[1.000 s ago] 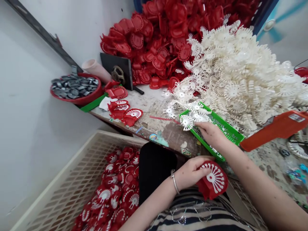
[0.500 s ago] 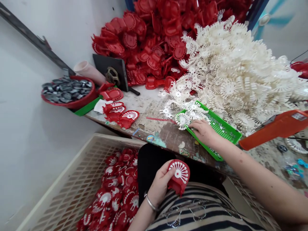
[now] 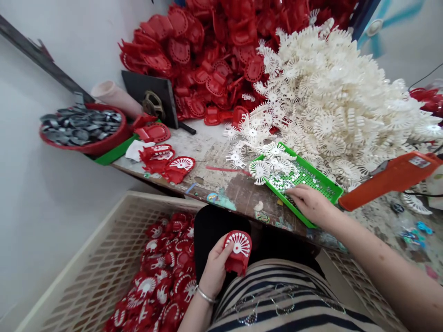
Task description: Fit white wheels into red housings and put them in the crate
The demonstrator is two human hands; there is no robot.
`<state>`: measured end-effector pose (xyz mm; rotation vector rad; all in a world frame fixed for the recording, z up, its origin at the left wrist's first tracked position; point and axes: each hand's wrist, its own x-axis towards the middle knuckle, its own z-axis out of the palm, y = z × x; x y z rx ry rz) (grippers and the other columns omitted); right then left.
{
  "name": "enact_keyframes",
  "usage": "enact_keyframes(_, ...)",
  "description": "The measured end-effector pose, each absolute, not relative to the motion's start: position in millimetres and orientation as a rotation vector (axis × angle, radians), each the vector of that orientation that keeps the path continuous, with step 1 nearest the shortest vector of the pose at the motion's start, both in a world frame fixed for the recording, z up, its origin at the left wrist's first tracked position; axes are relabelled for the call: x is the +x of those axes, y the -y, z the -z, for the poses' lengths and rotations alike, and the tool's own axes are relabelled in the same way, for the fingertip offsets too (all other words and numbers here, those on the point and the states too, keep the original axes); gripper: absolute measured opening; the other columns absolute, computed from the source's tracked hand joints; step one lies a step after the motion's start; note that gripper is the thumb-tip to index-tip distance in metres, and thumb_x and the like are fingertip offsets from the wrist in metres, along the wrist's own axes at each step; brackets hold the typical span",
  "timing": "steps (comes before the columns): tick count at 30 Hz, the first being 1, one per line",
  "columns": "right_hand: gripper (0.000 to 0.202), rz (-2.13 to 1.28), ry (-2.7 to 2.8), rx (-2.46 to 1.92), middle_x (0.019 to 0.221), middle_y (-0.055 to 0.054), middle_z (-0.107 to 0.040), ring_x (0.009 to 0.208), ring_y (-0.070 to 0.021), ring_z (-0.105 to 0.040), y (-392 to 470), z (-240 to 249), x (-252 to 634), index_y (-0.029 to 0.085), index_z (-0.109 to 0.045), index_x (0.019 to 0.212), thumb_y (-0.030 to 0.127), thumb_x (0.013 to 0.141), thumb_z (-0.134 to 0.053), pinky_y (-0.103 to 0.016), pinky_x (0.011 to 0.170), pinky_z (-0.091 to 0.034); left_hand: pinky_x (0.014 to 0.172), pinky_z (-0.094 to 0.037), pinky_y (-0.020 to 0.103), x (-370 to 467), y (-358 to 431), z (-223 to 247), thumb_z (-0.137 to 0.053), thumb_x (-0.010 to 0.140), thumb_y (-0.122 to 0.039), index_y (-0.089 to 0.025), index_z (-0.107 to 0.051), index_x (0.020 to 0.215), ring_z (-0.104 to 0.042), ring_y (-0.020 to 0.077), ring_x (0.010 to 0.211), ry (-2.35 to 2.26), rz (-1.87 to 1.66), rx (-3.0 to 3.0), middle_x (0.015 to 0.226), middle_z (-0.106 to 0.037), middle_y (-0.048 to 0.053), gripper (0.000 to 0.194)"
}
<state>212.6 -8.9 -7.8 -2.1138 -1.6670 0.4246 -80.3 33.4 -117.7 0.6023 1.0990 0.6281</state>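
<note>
My left hand (image 3: 215,266), with a bracelet at the wrist, grips a red plastic part (image 3: 236,263) over my lap. A white toothed fan-shaped piece (image 3: 242,244) is seated in its face, and my thumb presses near that piece's hub. Over the near side of a green perforated tray (image 3: 300,213), my right hand (image 3: 309,203) has its fingertips drawn together. Small shiny metal pieces (image 3: 282,180) lie scattered in the tray by those fingers. Whatever the fingertips pinch, if anything, is too small to make out. Several white fan pieces (image 3: 260,170) rest over the tray's left end.
Behind stand heaps of red parts (image 3: 218,78) and white fan pieces (image 3: 325,101). An orange tool (image 3: 391,180) lies right of the tray. At left are a red bowl of dark grey parts (image 3: 81,127) and assembled red parts (image 3: 180,168). A cream crate (image 3: 104,230) sits below.
My right hand has shifted right and toward me along the tray, away from the white pieces at its left end. My left hand still holds the red part, now slightly farther left.
</note>
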Motion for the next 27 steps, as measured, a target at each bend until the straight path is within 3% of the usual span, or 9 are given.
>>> enact_keyframes(3, 0.031, -0.385, 1.532, -2.147, 0.103, -0.013, -0.067, 0.096, -0.0236, -0.064, 5.4, 5.7, 213.5, 0.014, -0.067, 0.102, 0.019, 0.089, -0.040, -0.039, 0.088, -0.051, 0.070, -0.056, 0.027, -81.6, -33.7, 120.5, -0.085, 0.057, -0.035, -0.015, -0.071, 0.097, -0.070, 0.0167, 0.072, -1.071, -0.630, 0.569, 0.086, -0.077, 0.004, 0.047)
enact_keyframes(7, 0.030, -0.586, 1.457, -2.068, 0.095, -0.003, -0.072, 0.087, -0.0169, -0.068, 3.1, 1.5, 212.0, 0.022, -0.066, 0.106, 0.021, 0.089, -0.041, -0.030, 0.079, -0.056, 0.072, -0.056, 0.026, -80.8, -33.2, 119.4, -0.085, 0.058, -0.035, -0.015, -0.072, 0.095, -0.070, 0.0162, 0.073, -1.047, -0.640, 0.539, 0.084, -0.077, 0.004, 0.044)
enact_keyframes(12, 0.034, -0.532, 1.259, -2.092, 0.121, -0.009, -0.065, 0.111, -0.0209, -0.061, -2.7, -7.7, 213.9, 0.018, -0.061, 0.117, 0.025, 0.091, -0.040, -0.040, 0.098, -0.049, 0.069, -0.055, 0.025, -80.2, -33.8, 119.7, -0.086, 0.055, -0.034, -0.015, -0.071, 0.096, -0.069, 0.0152, 0.070, -1.067, -0.625, 0.539, 0.083, -0.077, 0.003, 0.047)
enact_keyframes(17, 0.034, -0.900, 1.136, -1.944, 0.113, -0.008, -0.068, 0.093, -0.0184, -0.067, -3.0, -11.0, 206.2, 0.020, -0.062, 0.117, 0.028, 0.090, -0.044, -0.037, 0.088, -0.054, 0.069, -0.056, 0.027, -81.1, -34.7, 125.0, -0.084, 0.059, -0.035, -0.014, -0.069, 0.100, -0.069, 0.0164, 0.072, -1.073, -0.641, 0.584, 0.087, -0.076, 0.005, 0.049)
enact_keyframes(23, 0.035, -0.690, 1.062, -1.999, 0.127, -0.008, -0.061, 0.117, -0.0217, -0.057, 3.1, 0.4, 210.5, 0.020, -0.059, 0.119, 0.028, 0.088, -0.046, -0.044, 0.105, -0.042, 0.076, -0.055, 0.032, -79.5, -33.5, 128.0, -0.080, 0.064, -0.040, -0.014, -0.068, 0.101, -0.069, 0.0185, 0.077, -1.053, -0.670, 0.660, 0.088, -0.076, 0.005, 0.046)
enact_keyframes(27, 0.036, -0.727, 1.054, -2.037, 0.120, -0.007, -0.065, 0.108, -0.0221, -0.061, 11.0, 4.4, 212.8, 0.021, -0.061, 0.118, 0.031, 0.087, -0.046, -0.045, 0.102, -0.045, 0.082, -0.053, 0.034, -79.3, -30.8, 134.9, -0.078, 0.066, -0.040, -0.015, -0.069, 0.102, -0.068, 0.0189, 0.081, -1.066, -0.692, 0.681, 0.092, -0.075, 0.005, 0.045)
